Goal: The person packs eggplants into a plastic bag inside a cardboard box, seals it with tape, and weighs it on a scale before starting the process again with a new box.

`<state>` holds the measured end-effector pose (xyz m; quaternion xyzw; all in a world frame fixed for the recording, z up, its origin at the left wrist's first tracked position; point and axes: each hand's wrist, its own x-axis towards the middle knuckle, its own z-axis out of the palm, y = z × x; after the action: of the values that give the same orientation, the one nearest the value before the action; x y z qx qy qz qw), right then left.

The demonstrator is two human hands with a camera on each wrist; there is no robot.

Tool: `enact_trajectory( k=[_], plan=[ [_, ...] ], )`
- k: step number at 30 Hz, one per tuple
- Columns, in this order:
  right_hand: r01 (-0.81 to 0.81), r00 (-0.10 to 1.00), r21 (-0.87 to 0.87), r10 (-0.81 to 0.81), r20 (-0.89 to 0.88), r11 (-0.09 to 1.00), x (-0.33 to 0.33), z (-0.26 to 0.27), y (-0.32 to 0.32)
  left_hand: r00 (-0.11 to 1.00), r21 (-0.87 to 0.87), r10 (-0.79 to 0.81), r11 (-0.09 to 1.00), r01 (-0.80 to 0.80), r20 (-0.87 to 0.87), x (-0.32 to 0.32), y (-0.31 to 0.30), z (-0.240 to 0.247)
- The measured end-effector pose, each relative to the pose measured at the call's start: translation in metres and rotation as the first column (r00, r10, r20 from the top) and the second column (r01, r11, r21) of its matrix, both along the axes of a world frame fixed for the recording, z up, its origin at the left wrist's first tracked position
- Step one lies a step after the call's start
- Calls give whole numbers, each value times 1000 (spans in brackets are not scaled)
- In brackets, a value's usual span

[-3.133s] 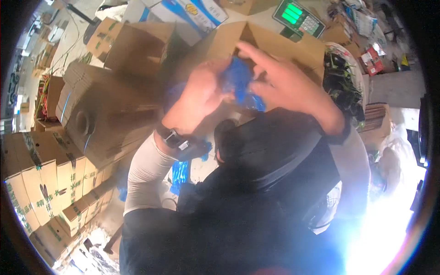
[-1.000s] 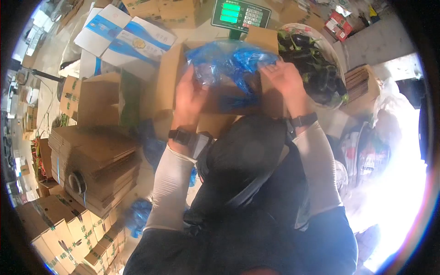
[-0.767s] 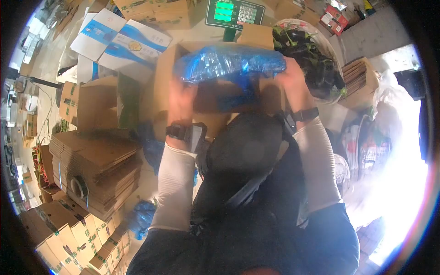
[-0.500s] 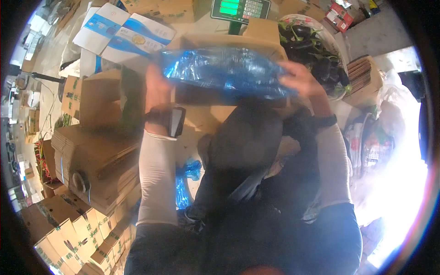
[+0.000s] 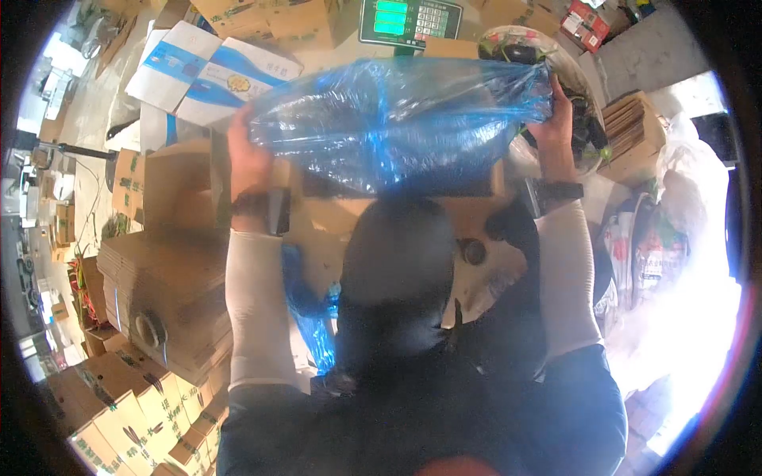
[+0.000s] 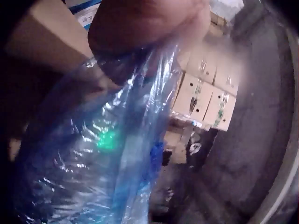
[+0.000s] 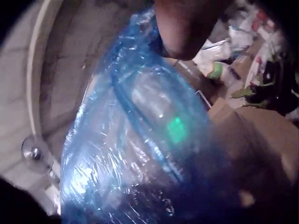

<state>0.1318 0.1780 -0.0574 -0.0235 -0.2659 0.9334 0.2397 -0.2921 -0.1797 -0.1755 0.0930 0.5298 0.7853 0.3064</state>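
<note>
A translucent blue plastic bag (image 5: pixel 381 119) is stretched wide between both hands, above an open cardboard box (image 5: pixel 325 208). My left hand (image 5: pixel 250 151) grips the bag's left end; in the left wrist view the bag (image 6: pixel 93 158) hangs in folds from that hand (image 6: pixel 149 28). The right end is gripped by my right hand (image 5: pixel 556 123), and in the right wrist view the bag (image 7: pixel 131 140) is bunched against this hand (image 7: pixel 187 28). Most of the box's inside is hidden behind the bag.
A scale with a green display (image 5: pixel 409 22) stands beyond the box. Dark eggplants (image 5: pixel 586 131) fill a basket at the right. Flattened cardboard (image 5: pixel 175 278) is stacked at the left, above printed cartons (image 5: pixel 127 408). Another blue bag (image 5: pixel 317 341) lies below the box.
The crumpled blue bag has been opened out, and the hands have moved apart to both sides with its ends in them. The bag now spans more of the box.
</note>
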Motion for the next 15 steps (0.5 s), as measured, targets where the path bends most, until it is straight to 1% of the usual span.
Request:
enact_trajectory(
  k=[1, 2, 3, 4, 5, 6, 8, 9, 10, 11, 12, 13, 14, 15],
  plan=[
    [288, 956, -76, -282, 81, 954, -4, -10, 7, 987, 240, -102, 968, 69, 127, -1, 0, 10],
    [290, 955, -77, -285, 78, 954, -9, -18, 9, 947, 471, -228, 877, 99, 226, -2, 1, 19],
    [441, 856, 163, -468, 219, 883, -13, -28, 9, 947, 471, -229, 876, 100, 225, 0, 11, 25],
    [517, 700, 412, -647, 302, 751, -19, -40, 12, 984, 388, -101, 921, 37, 148, 7, 25, 29],
    [147, 988, -183, -154, -22, 972, -8, -72, 49, 998, 308, 24, 950, -41, 59, 9, 37, 31],
    [146, 988, -182, -152, -21, 972, -12, -74, 58, 998, 310, 25, 950, -43, 61, 1, 43, 31],
    [116, 993, -50, -114, 32, 992, -21, -64, 63, 953, 399, -90, 916, -35, 289, -22, 48, 27],
    [388, 827, 405, -507, 244, 828, -28, -62, 56, 906, 442, -157, 896, -36, 393, -34, 51, 25],
    [394, 823, 405, -513, 245, 825, -27, -68, 62, 905, 441, -163, 897, -30, 393, -49, 53, 13],
    [380, 774, 542, -579, 257, 750, -24, -76, 69, 997, 142, -64, 987, 69, -38, -64, 54, -6],
    [350, 721, 666, -643, 258, 659, -21, -82, 74, 875, -178, -99, 984, 15, -474, -73, 57, -17],
    [359, 745, 554, -589, 314, 751, -27, -67, 51, 981, 43, -158, 986, 163, -110, -70, 52, -19],
    [363, 741, 554, -593, 315, 749, -16, -82, 53, 981, 43, -163, 985, 168, -109, -63, 42, -25],
    [356, 728, 616, -622, 289, 703, -4, -106, 58, 835, -238, -199, 968, 84, -514, -53, 28, -31]
  ],
)
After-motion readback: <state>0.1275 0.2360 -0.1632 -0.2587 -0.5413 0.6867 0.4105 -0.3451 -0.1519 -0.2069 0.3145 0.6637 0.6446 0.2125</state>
